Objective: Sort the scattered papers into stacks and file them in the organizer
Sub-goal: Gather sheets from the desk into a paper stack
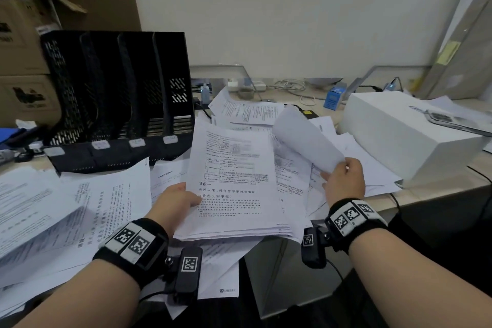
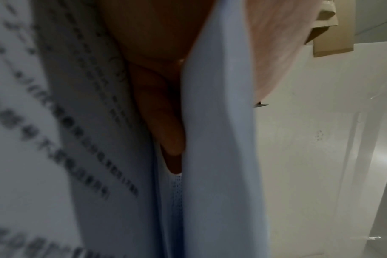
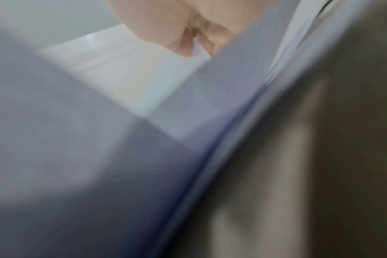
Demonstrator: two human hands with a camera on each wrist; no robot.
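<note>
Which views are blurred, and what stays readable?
Head view: sharp centre, print legible on the stack of papers the left hand holds; edges bend from the wide lens. Left wrist view: dim, nearby print smeared. Right wrist view: heavy blur; only the right hand pinching a sheet reads.

Left hand [image 1: 177, 201] gripping, right hand [image 1: 343, 181] pinching, forearms extended.

Gathered stack of white printed paper sheets [image 1: 234, 181], black text and a ruled table, was gripped at its left edge by the left hand [image 1: 173, 201]. Blank white curled sheet [image 1: 306, 138], pinched by the right hand [image 1: 343, 184]. Black perforated-mesh file organizer [image 1: 119, 98], beyond the left hand. Plain white cardboard box [image 1: 399, 136], right of the right hand.
</note>
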